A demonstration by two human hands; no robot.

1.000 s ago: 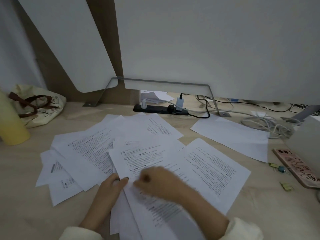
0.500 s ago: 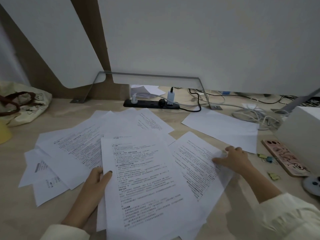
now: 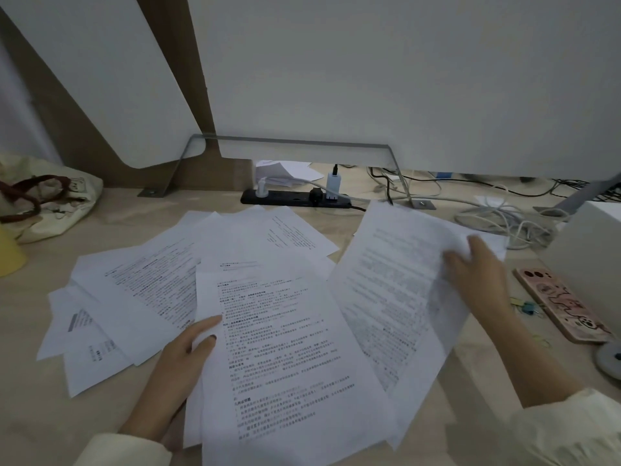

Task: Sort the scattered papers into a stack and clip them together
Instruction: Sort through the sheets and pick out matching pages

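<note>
Right hand (image 3: 477, 280): pinches the right-side sheet (image 3: 386, 290), now lifted off the worktop (image 3: 50, 415)
Left hand (image 3: 183, 358): thumb clamps the front stack (image 3: 279, 358)
Upshot: another page probably headed stackward, loose papers (image 3: 141, 290) remain, clip (image 3: 526, 306) untouched

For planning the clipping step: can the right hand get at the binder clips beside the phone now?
Probably yes: the binder clips lie uncovered beside the right hand, next to the phone. But that hand holds a printed sheet, so it would likely need to put it down first.
</note>
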